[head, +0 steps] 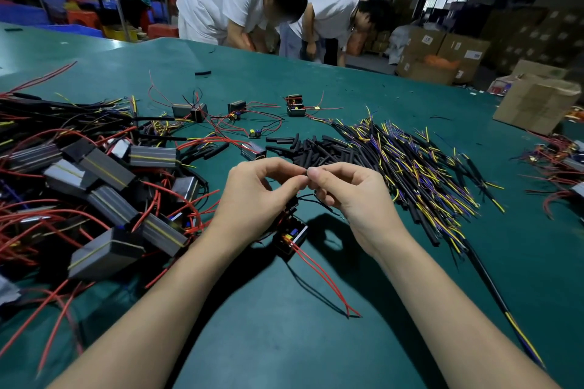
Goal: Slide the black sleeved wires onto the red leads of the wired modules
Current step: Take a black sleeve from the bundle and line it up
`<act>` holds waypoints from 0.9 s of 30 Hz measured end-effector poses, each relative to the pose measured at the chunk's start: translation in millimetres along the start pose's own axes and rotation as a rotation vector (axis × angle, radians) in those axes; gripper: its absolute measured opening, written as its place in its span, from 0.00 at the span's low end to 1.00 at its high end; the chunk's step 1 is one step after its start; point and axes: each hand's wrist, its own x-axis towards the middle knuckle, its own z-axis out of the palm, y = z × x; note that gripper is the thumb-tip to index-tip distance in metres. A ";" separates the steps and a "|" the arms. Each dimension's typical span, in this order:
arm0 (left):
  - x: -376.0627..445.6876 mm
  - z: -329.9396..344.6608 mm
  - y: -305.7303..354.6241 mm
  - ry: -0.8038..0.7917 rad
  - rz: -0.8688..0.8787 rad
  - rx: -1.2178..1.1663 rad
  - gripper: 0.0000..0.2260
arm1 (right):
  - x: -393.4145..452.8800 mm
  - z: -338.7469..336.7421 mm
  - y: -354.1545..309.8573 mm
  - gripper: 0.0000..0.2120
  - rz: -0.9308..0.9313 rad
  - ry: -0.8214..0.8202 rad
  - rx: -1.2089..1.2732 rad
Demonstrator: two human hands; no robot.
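Left hand (252, 196) and right hand (350, 196) meet fingertips, each grip pinching thin wire above small black wired module (290, 238); its two red leads (322, 281) trail across green tabletop (284, 341).

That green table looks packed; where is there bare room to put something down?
The green table is bare between the forearms, near the edge, and across the far strip beyond the scattered modules. It is crowded at the module heap on the left, the sleeved wires on the right and under both hands.
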 end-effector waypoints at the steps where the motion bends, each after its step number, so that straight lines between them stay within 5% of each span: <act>1: 0.8 0.0 -1.1 -0.001 -0.018 -0.025 0.02 | -0.1 0.7 0.3 0.04 0.001 0.006 -0.009; 8: 0.9 -1.0 -3.5 -0.071 -0.118 -0.033 0.02 | 1.7 -1.5 1.0 0.05 -0.016 0.119 0.034; 15: -0.3 -6.2 -3.7 -0.129 -0.125 0.288 0.04 | 0.4 -1.7 1.1 0.05 -0.039 0.073 -0.026; 19: -2.5 0.1 3.6 -0.114 0.022 0.092 0.06 | -0.5 0.1 1.5 0.05 -0.044 0.064 -0.043; 24: -1.0 4.6 0.9 -0.011 -0.044 -0.016 0.02 | 2.3 -4.2 -5.2 0.02 -0.047 0.034 -0.188; 27: -0.6 4.8 -1.1 0.014 -0.087 -0.080 0.03 | 16.0 -37.3 -19.4 0.05 -0.070 0.259 -0.181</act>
